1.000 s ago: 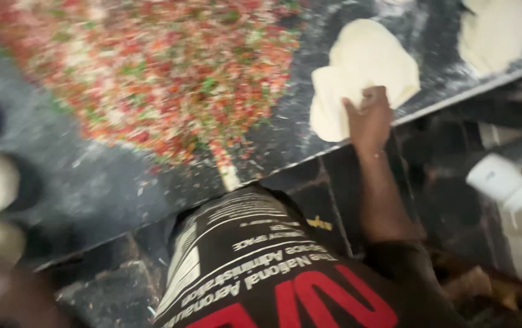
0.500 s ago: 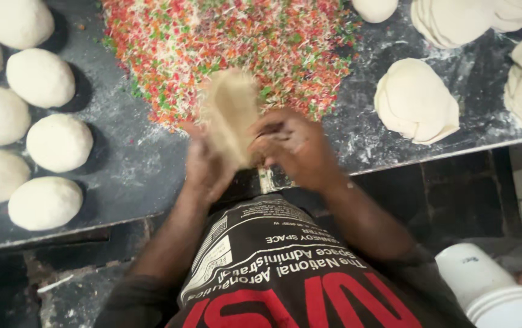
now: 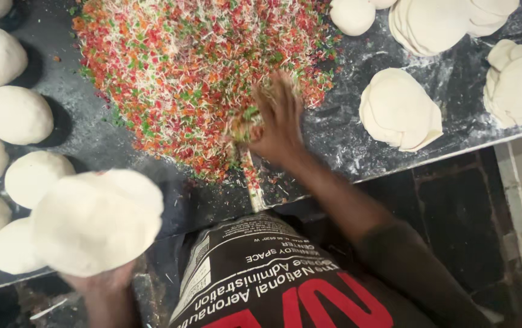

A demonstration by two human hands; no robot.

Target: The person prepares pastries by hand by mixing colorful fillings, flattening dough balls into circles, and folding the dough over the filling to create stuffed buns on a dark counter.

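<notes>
- My right hand (image 3: 278, 118) is sunk into the near edge of the heap of red, green and orange filling (image 3: 194, 79), fingers curled around a pinch of it; the blur hides how tightly they are closed.
- My left hand (image 3: 104, 282) is low at my left, mostly hidden beneath the flat dough round (image 3: 96, 222) it bears; the round rests on the upturned fingers rather than being pinched.
- The round lies to the left of, and nearer me than, my right hand, so the filling sits up and to the right of the dough, across the dark floured counter (image 3: 346, 146).
- The round is almost circular, with no clear long axis; its face is turned up towards me.
- Between the two hands the counter's front edge (image 3: 212, 212) runs slantwise, with a thin spill of filling across it.
- Dough balls (image 3: 15, 114) crowd the left side, just beside the round, so open room lies mainly towards my body.
- Stacks of rolled rounds (image 3: 400, 109) lie well apart on the right.
</notes>
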